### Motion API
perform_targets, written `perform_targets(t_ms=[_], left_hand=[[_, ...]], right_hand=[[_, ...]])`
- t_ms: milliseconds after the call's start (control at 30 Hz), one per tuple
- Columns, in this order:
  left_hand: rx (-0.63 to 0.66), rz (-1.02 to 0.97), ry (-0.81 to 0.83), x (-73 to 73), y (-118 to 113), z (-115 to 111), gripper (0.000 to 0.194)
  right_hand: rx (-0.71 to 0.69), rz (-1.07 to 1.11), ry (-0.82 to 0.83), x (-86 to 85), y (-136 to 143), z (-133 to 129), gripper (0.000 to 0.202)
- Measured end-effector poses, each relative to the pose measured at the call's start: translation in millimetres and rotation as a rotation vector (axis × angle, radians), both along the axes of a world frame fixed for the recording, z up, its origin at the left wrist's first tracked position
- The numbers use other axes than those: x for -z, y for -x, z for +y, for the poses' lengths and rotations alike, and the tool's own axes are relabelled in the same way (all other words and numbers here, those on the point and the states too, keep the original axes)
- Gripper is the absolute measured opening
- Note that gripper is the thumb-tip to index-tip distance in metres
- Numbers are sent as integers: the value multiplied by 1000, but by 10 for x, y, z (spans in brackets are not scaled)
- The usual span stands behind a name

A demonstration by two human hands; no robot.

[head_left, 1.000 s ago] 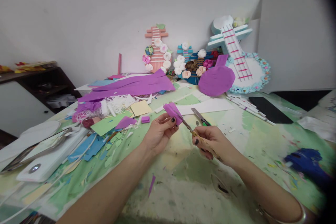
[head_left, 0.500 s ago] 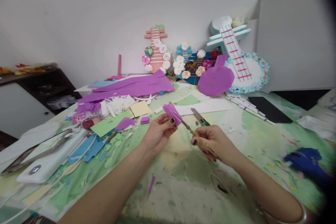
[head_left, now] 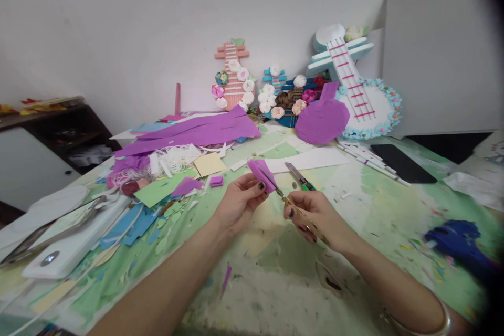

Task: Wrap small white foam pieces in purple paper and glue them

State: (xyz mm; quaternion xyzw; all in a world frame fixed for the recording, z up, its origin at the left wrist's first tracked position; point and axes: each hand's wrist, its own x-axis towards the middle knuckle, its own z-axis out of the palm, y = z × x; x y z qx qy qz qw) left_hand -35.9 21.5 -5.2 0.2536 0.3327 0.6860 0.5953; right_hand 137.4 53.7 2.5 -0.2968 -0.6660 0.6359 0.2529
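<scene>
My left hand [head_left: 242, 202] pinches a small folded piece of purple crepe paper [head_left: 260, 172] between thumb and fingers, above the middle of the table. Gold-handled scissors [head_left: 289, 200] are gripped in my right hand [head_left: 313, 215], fingers through the handles. Their blades lie across the purple piece, pointing up and to the left. Just beyond my right hand lies a utility knife [head_left: 301, 176] with a green and black handle. A thin purple scrap [head_left: 226, 279] rests on the table nearer to me.
Long purple crepe paper [head_left: 192, 131], white string [head_left: 175, 157] and green and blue scraps [head_left: 126, 223] cover the left side. A white device [head_left: 74, 241] stands there too. Decorated paper guitars [head_left: 235, 79] lean on the wall; a black phone-like slab [head_left: 407, 163] and blue cloth-like item [head_left: 459, 239] lie right.
The purple piece has shifted slightly to the right and turned a little between my left fingers. My right hand and the scissors have moved slightly left. The whole view has shifted a little.
</scene>
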Motion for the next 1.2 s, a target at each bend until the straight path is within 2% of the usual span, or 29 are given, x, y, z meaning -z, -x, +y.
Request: perform_targets(t_ms=[433, 833, 1200], left_hand=[[15, 0, -1, 23, 6, 6, 26], [38, 16, 14, -4, -40, -19, 29], [60, 20, 2, 9, -48, -25, 27]], right_hand=[[29, -42, 40, 3, 38, -25, 31], [45, 19, 18, 42, 47, -26, 43], [96, -68, -21, -9, 76, -36, 32]])
